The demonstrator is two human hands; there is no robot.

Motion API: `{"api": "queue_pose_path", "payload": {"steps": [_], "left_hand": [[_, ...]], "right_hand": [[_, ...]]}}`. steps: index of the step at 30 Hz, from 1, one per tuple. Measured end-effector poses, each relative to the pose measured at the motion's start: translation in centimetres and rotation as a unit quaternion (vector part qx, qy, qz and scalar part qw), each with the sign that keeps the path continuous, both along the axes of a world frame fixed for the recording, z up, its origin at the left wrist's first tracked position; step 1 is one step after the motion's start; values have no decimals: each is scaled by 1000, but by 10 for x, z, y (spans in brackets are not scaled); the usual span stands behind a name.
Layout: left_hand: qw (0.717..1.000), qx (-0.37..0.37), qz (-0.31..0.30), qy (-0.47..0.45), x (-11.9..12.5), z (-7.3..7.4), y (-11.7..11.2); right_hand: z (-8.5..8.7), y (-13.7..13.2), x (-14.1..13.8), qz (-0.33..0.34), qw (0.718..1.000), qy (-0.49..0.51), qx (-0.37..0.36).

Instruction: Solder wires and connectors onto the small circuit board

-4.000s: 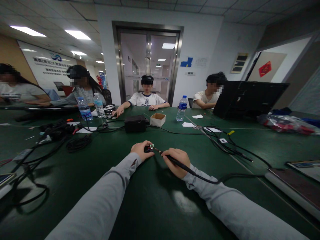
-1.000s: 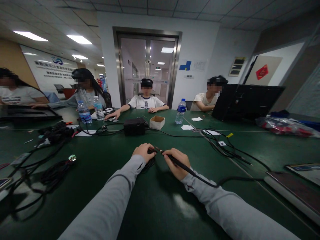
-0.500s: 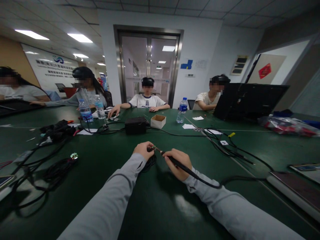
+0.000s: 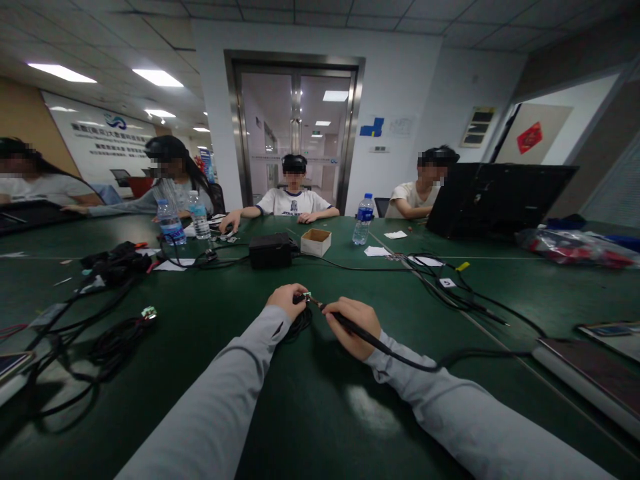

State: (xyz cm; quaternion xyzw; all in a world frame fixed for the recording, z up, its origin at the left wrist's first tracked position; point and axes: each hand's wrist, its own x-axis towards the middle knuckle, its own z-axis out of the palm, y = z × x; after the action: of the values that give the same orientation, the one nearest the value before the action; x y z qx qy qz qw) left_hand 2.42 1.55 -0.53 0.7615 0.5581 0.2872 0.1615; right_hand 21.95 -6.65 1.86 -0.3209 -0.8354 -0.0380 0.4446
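Soldering iron (image 4: pixel 345 323) gripped pen-style in R hand (image 4: pixel 358 312) — L hand (image 4: pixel 284 301) pinches small board (image 4: pixel 306 294).

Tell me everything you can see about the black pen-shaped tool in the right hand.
It is a slim black soldering iron, plastic-looking, with a thin metal tip. The right hand grips it like a pen, tilted low over the green table, tip pointing left at a small part pinched in the left hand. A black cord trails from its rear across the right sleeve and off along the table.
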Motion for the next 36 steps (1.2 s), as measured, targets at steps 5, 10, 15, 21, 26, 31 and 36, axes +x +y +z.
{"api": "queue_pose_path", "payload": {"steps": [5, 10, 15, 21, 26, 31, 36], "left_hand": [[1000, -14, 3, 1, 0, 1, 0], [1000, -18, 6, -2, 1, 2, -3], [1000, -19, 10, 11, 1, 3, -4], [999, -28, 13, 17, 2, 6, -5], [999, -31, 15, 15, 1, 5, -5], [999, -35, 19, 12, 1, 3, -4], [999, -33, 16, 15, 2, 3, -4]], "right_hand": [[-2, 2, 0, 1, 1000, -2, -4], [-2, 1, 1, -7, 1000, 6, 3], [-3, 2, 1, -8, 1000, 7, 5], [-3, 1, 1, -17, 1000, -4, 3], [0, -2, 1, 2, 1000, -16, 24], [-1, -1, 0, 8, 999, -30, 28], [-3, 1, 0, 7, 999, -25, 19]]}}
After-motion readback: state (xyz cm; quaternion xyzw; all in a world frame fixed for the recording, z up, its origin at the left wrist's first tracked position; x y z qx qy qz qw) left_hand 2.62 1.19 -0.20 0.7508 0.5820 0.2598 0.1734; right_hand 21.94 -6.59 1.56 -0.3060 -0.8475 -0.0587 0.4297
